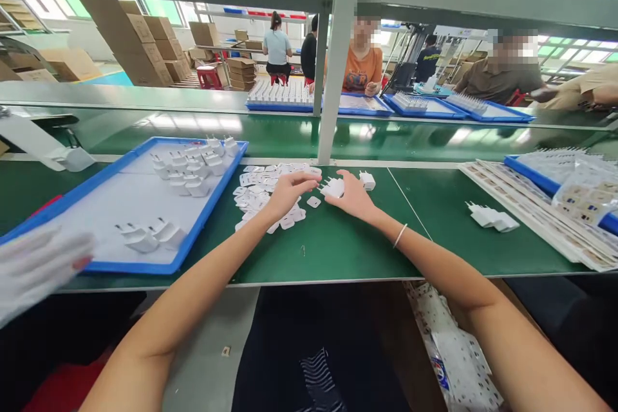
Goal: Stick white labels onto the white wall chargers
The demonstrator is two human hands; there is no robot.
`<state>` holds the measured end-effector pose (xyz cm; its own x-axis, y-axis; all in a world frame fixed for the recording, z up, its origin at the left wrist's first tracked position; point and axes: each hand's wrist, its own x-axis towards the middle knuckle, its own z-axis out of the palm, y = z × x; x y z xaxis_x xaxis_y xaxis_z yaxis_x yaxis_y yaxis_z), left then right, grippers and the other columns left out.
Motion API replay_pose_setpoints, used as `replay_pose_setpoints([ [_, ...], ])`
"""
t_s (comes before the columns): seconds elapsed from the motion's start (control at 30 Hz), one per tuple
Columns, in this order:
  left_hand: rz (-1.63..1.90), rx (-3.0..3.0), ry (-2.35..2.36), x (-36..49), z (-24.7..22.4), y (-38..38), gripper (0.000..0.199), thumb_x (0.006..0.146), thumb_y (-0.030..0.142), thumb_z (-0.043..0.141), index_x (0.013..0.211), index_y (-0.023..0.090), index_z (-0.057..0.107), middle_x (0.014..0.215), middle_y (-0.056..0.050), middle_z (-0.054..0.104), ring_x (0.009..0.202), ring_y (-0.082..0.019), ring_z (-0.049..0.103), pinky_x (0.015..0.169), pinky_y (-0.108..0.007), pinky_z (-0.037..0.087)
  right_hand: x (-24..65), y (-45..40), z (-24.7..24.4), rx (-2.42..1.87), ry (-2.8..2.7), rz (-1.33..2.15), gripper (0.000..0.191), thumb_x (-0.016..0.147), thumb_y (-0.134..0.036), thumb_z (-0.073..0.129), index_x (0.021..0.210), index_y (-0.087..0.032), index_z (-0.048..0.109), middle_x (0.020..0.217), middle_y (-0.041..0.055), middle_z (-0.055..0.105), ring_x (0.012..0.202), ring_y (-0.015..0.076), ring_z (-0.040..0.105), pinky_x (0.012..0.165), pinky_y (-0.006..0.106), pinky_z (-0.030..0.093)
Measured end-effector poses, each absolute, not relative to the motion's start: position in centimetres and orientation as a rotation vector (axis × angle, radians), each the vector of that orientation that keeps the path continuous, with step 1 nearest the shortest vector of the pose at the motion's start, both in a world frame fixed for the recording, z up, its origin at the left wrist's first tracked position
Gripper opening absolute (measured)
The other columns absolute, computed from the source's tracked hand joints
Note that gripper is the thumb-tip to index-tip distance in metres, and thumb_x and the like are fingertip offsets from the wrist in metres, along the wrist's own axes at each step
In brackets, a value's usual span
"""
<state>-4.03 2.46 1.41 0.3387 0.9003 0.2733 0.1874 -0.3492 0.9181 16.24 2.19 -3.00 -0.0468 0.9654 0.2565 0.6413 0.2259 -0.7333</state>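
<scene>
My right hand (356,197) is closed around white plug chargers (334,188) just above the green bench, their pins pointing left. My left hand (290,192) reaches in from the other side with thumb and fingertips drawn together. Whatever may be between those fingertips is too small to make out. Beneath and beside my left hand lies a pile of small flat white covers (251,196). One loose white cover (313,202) rests between the two hands. Another white plug charger (367,180) stands just beyond my right hand.
To the left, a blue-rimmed tray (176,264) holds several plug chargers; a co-worker's gloved hand (46,264) blurs past its near corner. White plug chargers (492,217) lie at right, near long pale strips (526,219). A metal post (333,71) rises behind my hands.
</scene>
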Motion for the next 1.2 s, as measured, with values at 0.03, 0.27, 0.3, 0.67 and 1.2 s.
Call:
replay_pose_setpoints([
  [0.03,1.028,1.729,0.957,-4.1,1.0,2.4,0.026,0.083,0.037,0.065,0.096,0.018,0.079,0.101,-0.008,0.077,0.095,-0.023,0.072,0.085,-0.036,0.058,16.6,2.2,-3.3,-1.479,-1.758,0.589,0.073,0.065,-0.036,0.080,0.129,-0.014,0.053,0.132,0.0218,0.057,0.129,0.0441,0.048,0.111,0.064,0.034],
  [0.27,0.904,1.758,0.912,-4.7,1.0,0.0,0.015,0.085,0.036,0.069,0.091,0.024,0.077,0.095,-0.005,0.074,0.090,-0.021,0.067,0.083,-0.036,0.055,17.5,0.0,-1.1,-1.112,-1.677,0.838,0.030,0.093,-0.049,0.058,0.112,-0.026,0.063,0.121,0.0083,0.064,0.115,0.0246,0.060,0.096,0.039,0.052],
  [0.3,0.882,1.815,0.899,-4.6,1.2,-0.4,0.013,0.086,0.034,0.068,0.091,0.025,0.075,0.097,-0.005,0.074,0.090,-0.020,0.066,0.082,-0.036,0.054,17.2,-0.4,-0.9,-1.073,-1.674,0.903,0.029,0.094,-0.050,0.058,0.107,-0.025,0.064,0.109,0.0070,0.068,0.102,0.0227,0.065,0.083,0.035,0.056],
  [0.67,0.850,2.321,1.075,-4.2,-0.5,0.0,0.027,0.093,0.028,0.056,0.119,0.025,0.064,0.131,-0.006,0.067,0.123,-0.023,0.062,0.108,-0.043,0.049,20.2,2.9,-1.2,-1.097,-1.257,1.021,0.018,0.090,-0.036,0.063,0.082,-0.022,0.055,0.083,-0.0014,0.062,0.077,0.0116,0.059,0.075,0.024,0.050],
  [1.2,0.131,2.735,0.935,1.4,-1.0,6.4,0.087,0.070,0.003,0.052,0.153,0.015,0.031,0.164,-0.016,0.030,0.148,-0.033,0.038,0.115,-0.053,0.039,19.4,3.6,-2.1,-1.305,-0.926,1.304,0.018,0.095,-0.026,0.059,0.083,-0.021,0.047,0.091,0.0001,0.067,0.079,0.0125,0.071,0.083,0.030,0.059],
])
